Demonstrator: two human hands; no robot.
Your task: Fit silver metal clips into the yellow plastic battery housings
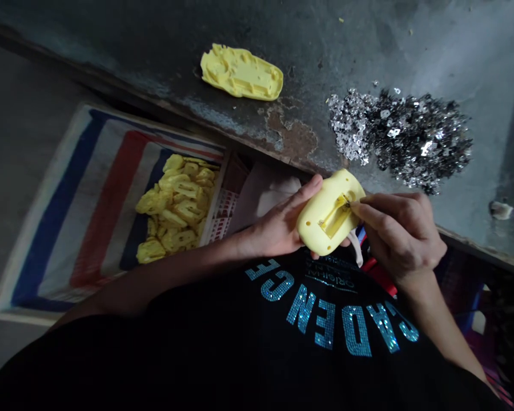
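My left hand (278, 227) is wrapped round a yellow plastic housing (312, 217), thumb along its upper edge and fingers beneath. The housing lies with its outer face up, showing a long rectangular recess and small round holes near its rim. At the far end of that recess, my right hand (405, 231) pinches a small dark metal piece (347, 204) between thumb and forefinger; the fingertips partly hide it. Beyond the hands, a heap of small shiny metal clips (411, 134) lies on the bench.
Another yellow shell (244, 73) rests inner side up on the worn grey bench (300, 34). Left and below stands a box lined with striped sheeting (111, 194), holding many yellow plastic parts (180, 200). A small whitish lump (501, 209) sits at the bench's right.
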